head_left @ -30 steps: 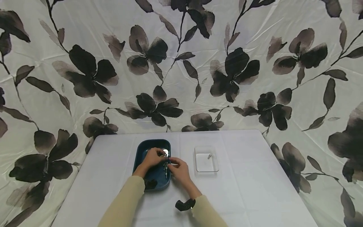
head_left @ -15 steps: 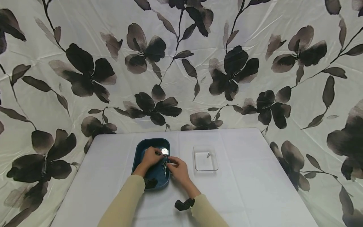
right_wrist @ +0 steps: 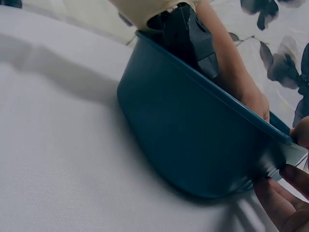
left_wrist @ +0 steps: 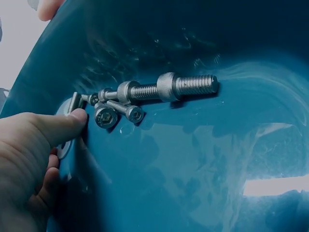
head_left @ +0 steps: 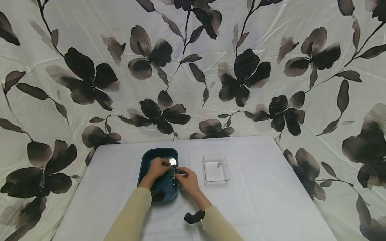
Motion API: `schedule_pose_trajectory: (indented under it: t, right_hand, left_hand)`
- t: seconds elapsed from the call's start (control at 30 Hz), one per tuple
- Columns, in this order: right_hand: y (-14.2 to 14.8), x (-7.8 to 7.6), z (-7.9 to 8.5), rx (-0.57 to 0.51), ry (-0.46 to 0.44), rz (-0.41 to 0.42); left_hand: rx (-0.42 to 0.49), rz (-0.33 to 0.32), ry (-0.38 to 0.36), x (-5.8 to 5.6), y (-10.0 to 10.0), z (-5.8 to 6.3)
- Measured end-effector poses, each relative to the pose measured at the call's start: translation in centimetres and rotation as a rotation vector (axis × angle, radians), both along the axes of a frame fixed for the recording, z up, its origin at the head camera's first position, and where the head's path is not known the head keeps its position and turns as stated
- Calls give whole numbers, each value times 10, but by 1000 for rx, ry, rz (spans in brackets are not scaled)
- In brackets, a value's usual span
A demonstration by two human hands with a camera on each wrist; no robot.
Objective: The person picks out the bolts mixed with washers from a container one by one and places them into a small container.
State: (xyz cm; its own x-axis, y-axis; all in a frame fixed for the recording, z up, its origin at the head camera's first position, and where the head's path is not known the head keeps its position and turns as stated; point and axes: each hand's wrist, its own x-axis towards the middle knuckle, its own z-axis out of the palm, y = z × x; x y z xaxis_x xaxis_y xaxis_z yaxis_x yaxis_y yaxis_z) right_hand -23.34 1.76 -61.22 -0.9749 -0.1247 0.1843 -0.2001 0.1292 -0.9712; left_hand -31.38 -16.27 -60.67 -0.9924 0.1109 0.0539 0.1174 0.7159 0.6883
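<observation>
My left hand [head_left: 159, 167] reaches into a deep blue tub [left_wrist: 203, 159]. Its thumb presses a threaded metal bolt [left_wrist: 75, 102] near the wall, beside a shiny round disc [head_left: 172, 161] partly hidden by that hand. Several socket-head bolts lie along the tub's side, the largest bolt [left_wrist: 193, 85] farthest from the thumb. Two shorter bolts, one a wide-headed bolt [left_wrist: 105, 116], lie below that row. At the tub's right side, my right hand [head_left: 187, 180] holds the rim, thumb at the top and fingers on the outer wall.
A clear plastic box [head_left: 216, 178] with one small screw [head_left: 219, 164] stands right of the tub on the white tabletop [head_left: 256, 187]. A floral cloth [head_left: 193, 77] hangs behind the table's far edge. A black wrist camera [head_left: 194, 217] sits on the right wrist.
My left hand has drawn slightly left from the shiny disc, which now shows more. The right hand stays at the tub's side. The whole view has shifted a little.
</observation>
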Motion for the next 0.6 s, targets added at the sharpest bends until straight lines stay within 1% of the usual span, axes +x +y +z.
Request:
schedule_pose_trajectory:
  t: [0.07,0.13,0.2,0.33,0.37,0.43,0.53,0.6]
  right_hand:
    - [0,0,-1,4,16,-6]
    - [-1,-2,0,6,5,-17]
    - [-1,2,13,6,-29,-19]
    - [-3,2,16,20,-65,-18]
    - [-4,1,16,28,-68,-20]
    - [-5,-3,5,36,-69,-29]
    - [-6,-4,5,46,-65,-39]
    - [-6,-1,4,50,-66,-46]
  left_hand:
    - [10,0,-3,0,-1,1]
    - [16,2,-1,-1,-2,1]
    - [20,6,-3,-3,-2,2]
    - [25,26,13,-2,-5,2]
    - [30,34,19,-2,-5,2]
    - [40,49,35,-1,-6,1]
    - [63,77,38,-2,-5,1]
    - [69,84,26,-1,-5,-1]
